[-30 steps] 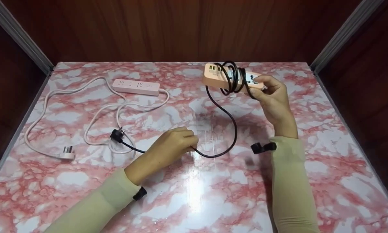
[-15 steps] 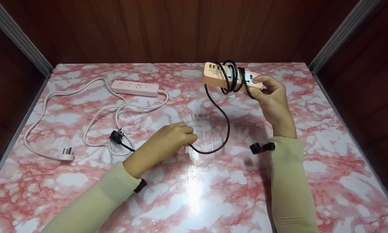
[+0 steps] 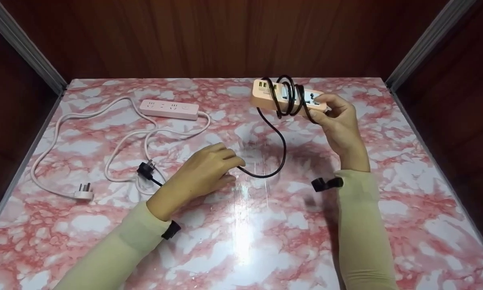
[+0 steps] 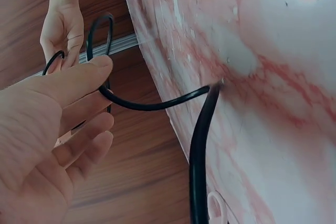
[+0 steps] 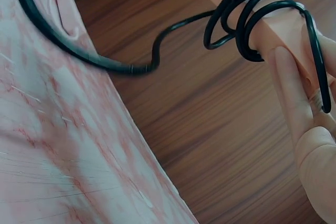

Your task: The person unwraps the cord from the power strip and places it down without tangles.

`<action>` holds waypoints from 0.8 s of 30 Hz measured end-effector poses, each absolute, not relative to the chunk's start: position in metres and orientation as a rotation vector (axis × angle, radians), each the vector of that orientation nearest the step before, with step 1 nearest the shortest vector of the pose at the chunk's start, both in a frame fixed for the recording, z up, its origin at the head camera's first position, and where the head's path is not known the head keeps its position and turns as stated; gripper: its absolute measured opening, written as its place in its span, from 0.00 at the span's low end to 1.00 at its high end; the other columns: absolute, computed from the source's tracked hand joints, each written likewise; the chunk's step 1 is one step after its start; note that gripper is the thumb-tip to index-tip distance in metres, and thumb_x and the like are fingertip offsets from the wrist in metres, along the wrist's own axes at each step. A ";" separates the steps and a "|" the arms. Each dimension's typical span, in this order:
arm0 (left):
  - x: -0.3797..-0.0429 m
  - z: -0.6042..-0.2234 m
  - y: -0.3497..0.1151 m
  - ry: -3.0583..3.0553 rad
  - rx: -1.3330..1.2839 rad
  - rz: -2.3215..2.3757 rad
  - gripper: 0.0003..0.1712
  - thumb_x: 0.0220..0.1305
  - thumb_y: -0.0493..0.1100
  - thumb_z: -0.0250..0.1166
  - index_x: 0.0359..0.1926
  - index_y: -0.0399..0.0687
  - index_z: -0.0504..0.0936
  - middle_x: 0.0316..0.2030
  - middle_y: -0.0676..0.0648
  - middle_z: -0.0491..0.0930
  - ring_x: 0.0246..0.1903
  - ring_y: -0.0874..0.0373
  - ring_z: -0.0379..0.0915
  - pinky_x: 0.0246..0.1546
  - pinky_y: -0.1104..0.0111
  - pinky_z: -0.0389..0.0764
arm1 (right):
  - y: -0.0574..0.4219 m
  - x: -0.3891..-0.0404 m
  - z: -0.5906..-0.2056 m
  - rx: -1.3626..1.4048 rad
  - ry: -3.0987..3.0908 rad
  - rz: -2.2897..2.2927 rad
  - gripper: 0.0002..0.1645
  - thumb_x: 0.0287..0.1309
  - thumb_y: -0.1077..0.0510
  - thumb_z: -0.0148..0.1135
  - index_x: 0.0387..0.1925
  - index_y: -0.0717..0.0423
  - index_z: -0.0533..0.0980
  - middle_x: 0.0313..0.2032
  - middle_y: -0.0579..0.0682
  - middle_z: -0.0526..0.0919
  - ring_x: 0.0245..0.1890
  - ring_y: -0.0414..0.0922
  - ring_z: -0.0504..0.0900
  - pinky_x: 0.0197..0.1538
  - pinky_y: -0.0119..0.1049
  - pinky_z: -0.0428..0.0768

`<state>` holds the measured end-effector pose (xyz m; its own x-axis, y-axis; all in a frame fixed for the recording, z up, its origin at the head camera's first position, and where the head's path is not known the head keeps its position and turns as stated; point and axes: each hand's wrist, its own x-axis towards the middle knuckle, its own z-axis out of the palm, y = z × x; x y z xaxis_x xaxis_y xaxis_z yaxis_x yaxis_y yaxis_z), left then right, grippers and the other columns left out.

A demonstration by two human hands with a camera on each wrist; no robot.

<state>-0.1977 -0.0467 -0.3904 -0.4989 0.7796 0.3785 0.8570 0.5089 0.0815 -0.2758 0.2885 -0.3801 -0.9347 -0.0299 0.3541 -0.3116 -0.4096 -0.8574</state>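
Observation:
My right hand (image 3: pixel 340 121) grips the right end of an orange power strip (image 3: pixel 261 98), raised above the table. Several turns of black power cord (image 3: pixel 283 149) wrap the strip's middle, and one strand runs by my right thumb. My left hand (image 3: pixel 203 171) holds the free part of the cord. In the left wrist view, the cord (image 4: pixel 149 107) passes between my thumb and index finger, with the other fingers loosely bent. Behind my left wrist, the cord's black plug (image 3: pixel 146 169) rests over a pink cord, prongs up. The right wrist view shows the wraps close up.
At the back left lies a pink power strip (image 3: pixel 168 109). Its long pink cord (image 3: pixel 58 125) loops leftward to a light plug (image 3: pixel 83 193). Dark wood walls (image 3: pixel 225 36) border the marbled table (image 3: pixel 386 241).
My left hand has moved slightly up and left, its thumb now further from the fingers. The hanging cord bend rises and narrows, and the wrap near the USB end shifts left. My right hand stays nearly still.

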 end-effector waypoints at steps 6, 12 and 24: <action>-0.198 -0.393 -0.039 -2.478 -1.349 -0.436 0.19 0.54 0.45 0.75 0.48 0.53 0.83 0.44 0.53 0.82 0.45 0.55 0.74 0.50 0.64 0.75 | 0.289 -0.276 -0.381 0.491 -1.598 2.459 0.16 0.47 0.81 0.65 0.41 0.71 0.79 0.39 0.60 0.80 0.35 0.48 0.82 0.38 0.35 0.83; -0.197 -0.394 -0.030 -2.511 -1.237 -0.523 0.18 0.59 0.48 0.72 0.51 0.54 0.83 0.47 0.52 0.82 0.48 0.55 0.74 0.51 0.62 0.75 | 0.288 -0.276 -0.380 0.513 -1.586 2.470 0.16 0.47 0.80 0.66 0.41 0.72 0.78 0.38 0.60 0.80 0.34 0.48 0.82 0.38 0.36 0.84; -0.195 -0.391 0.028 -2.620 -0.910 -1.021 0.15 0.64 0.51 0.67 0.50 0.54 0.83 0.48 0.54 0.83 0.49 0.58 0.77 0.54 0.65 0.74 | 0.290 -0.275 -0.380 0.558 -1.550 2.500 0.17 0.48 0.81 0.64 0.43 0.74 0.77 0.39 0.62 0.79 0.35 0.49 0.83 0.41 0.38 0.84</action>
<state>-0.1950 0.0282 -0.3911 -0.7946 0.4772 0.3752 0.6053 0.5752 0.5503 -0.2753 0.2898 -0.3798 -0.9200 -0.0692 0.3857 -0.3146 -0.4562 -0.8324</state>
